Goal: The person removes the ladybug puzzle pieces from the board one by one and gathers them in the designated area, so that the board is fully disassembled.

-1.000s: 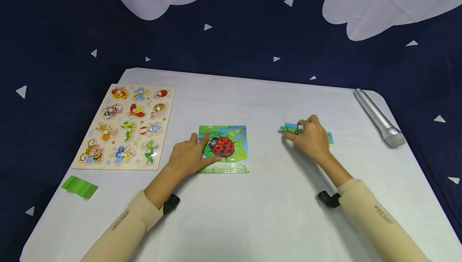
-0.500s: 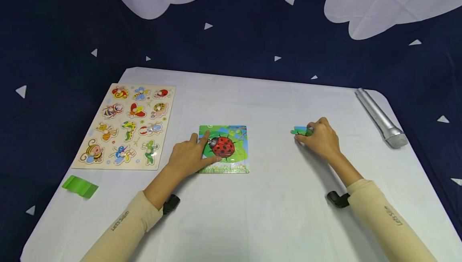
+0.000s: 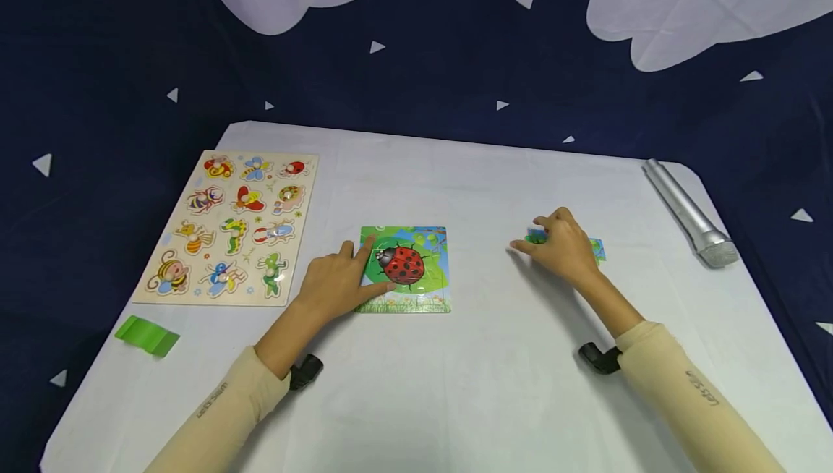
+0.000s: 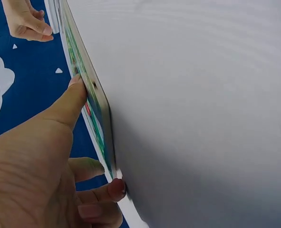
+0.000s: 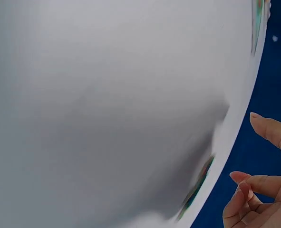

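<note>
left hand [image 3: 332, 283] spread on a ladybug puzzle [image 3: 406, 266] lying mid-table [image 3: 481, 379]; right hand [image 3: 562, 246] empty, thumb and forefinger parted, over loose pieces [image 3: 598, 249]; likely choosing one, which calls for a pinch

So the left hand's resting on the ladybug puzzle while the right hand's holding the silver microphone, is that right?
Not quite: the right hand isn't holding the silver microphone. The head view shows it lying on the table, apart from that hand, which is by the blue-and-green pieces. The left hand is resting on the ladybug puzzle.
</note>
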{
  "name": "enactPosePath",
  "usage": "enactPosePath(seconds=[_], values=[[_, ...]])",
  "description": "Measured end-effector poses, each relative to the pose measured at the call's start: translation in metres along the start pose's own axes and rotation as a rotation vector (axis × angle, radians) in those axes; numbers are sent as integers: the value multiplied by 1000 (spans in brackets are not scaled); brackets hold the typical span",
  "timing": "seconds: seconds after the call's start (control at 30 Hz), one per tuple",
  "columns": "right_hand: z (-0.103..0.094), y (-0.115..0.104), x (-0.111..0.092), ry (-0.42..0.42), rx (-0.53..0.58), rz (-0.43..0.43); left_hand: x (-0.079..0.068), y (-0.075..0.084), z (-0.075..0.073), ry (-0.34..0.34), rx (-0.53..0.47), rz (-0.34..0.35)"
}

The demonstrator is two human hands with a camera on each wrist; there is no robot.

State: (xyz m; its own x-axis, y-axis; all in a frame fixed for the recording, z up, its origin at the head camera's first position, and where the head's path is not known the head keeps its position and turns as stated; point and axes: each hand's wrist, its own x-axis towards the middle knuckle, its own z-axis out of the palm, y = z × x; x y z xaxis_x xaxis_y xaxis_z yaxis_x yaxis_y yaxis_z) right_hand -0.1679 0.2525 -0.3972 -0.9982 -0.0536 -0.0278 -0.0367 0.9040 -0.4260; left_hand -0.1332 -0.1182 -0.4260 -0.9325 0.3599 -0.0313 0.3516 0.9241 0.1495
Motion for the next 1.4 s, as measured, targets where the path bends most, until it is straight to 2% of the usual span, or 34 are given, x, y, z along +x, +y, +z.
enactPosePath(seconds=[0.2, 0.47, 0.73, 0.83, 0.93, 1.4], values=[[14, -41, 4, -24, 7, -79, -7, -10, -3, -18, -11, -33], [45, -99, 11, -71, 48, -219, -10, -14, -3, -13, -29, -31], [73, -141, 14, -179, 8, -378, -12, -16, -2, 4, -32, -27], [80, -151, 17, -208, -21, -417, -11, -16, -2, 12, -26, -22], [85, -156, 20, -220, -28, -421, -10, -16, -2, 16, -22, -17], [93, -161, 22, -195, -43, -437, -10, -17, 0, 21, 9, -22]])
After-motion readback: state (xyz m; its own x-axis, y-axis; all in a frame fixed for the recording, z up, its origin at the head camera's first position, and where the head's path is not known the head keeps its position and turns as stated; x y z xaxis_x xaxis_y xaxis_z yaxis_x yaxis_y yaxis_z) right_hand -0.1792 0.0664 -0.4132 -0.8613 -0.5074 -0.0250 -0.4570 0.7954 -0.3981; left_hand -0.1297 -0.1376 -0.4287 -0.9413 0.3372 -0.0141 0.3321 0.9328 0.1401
